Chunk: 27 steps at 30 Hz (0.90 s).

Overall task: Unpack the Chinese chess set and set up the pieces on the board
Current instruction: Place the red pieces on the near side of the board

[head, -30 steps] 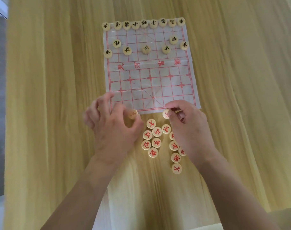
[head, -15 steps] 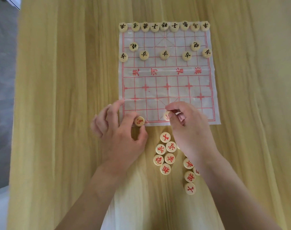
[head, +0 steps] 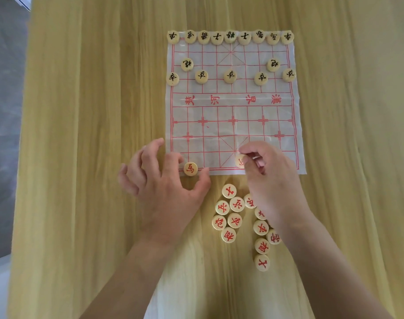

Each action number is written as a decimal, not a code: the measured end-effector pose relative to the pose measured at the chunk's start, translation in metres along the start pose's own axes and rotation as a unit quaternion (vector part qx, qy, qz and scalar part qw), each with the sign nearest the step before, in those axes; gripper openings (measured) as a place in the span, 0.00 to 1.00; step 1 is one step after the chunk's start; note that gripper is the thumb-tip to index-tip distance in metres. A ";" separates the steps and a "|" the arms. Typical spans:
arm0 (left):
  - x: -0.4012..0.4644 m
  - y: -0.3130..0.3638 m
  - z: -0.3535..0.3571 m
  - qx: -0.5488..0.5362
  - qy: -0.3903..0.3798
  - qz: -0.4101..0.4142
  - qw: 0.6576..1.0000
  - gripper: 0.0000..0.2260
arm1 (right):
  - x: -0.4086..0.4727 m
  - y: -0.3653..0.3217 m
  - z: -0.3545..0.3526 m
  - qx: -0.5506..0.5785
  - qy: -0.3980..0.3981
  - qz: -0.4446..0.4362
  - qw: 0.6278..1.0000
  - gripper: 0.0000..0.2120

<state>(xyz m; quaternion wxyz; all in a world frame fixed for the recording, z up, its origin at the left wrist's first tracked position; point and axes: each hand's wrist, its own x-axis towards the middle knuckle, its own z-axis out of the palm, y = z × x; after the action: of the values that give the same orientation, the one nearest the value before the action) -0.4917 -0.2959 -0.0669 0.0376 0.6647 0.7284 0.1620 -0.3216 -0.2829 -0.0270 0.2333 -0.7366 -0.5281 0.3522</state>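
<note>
The white paper board [head: 231, 132] with red lines lies on the wooden table. Black-lettered pieces [head: 230, 37] fill its far side in rows. A red-lettered piece [head: 190, 168] lies flat on the board's near line, toward the left corner. My left hand [head: 164, 187] hovers around it with spread fingers, index and thumb on either side, apart from it. My right hand [head: 270, 180] pinches another red piece [head: 240, 161] at the middle of the near line. Several loose red pieces [head: 229, 212] lie on the table below the board, some hidden under my right hand.
The table [head: 93, 157] of pale wood stretches wide on both sides of the board. Its left edge runs along a grey floor [head: 3, 111]. A second column of red pieces [head: 262, 247] sits under my right wrist.
My left hand carried its red piece up onto the board's near line and let go, fingers spreading. My right hand brought its piece onto the middle of that line. The view shifted.
</note>
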 end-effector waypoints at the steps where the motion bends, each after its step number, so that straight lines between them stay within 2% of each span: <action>1: 0.001 0.007 -0.002 -0.014 0.006 0.008 1.000 0.18 | 0.000 0.004 -0.006 -0.003 0.004 0.002 1.000 0.09; 7: 0.005 0.059 -0.003 -0.075 0.015 0.112 0.991 0.12 | 0.001 0.037 -0.042 -0.042 0.036 0.039 0.998 0.09; 10: 0.006 0.072 0.001 -0.088 0.004 0.131 0.988 0.10 | 0.000 0.048 -0.048 -0.048 0.036 0.048 0.997 0.09; 19: 0.016 0.068 0.006 -0.079 -0.015 0.112 0.990 0.09 | 0.002 0.056 -0.048 -0.079 0.019 0.025 0.996 0.10; 27: 0.014 0.068 0.003 -0.092 -0.015 0.113 0.989 0.08 | -0.005 0.055 -0.053 -0.084 0.075 0.006 0.994 0.11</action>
<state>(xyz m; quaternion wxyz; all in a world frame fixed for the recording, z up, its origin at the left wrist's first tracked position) -0.4278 -0.2769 -0.0478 0.0912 0.7389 0.6297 0.2217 -0.2481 -0.3044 -0.0303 0.2071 -0.7810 -0.5327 0.2517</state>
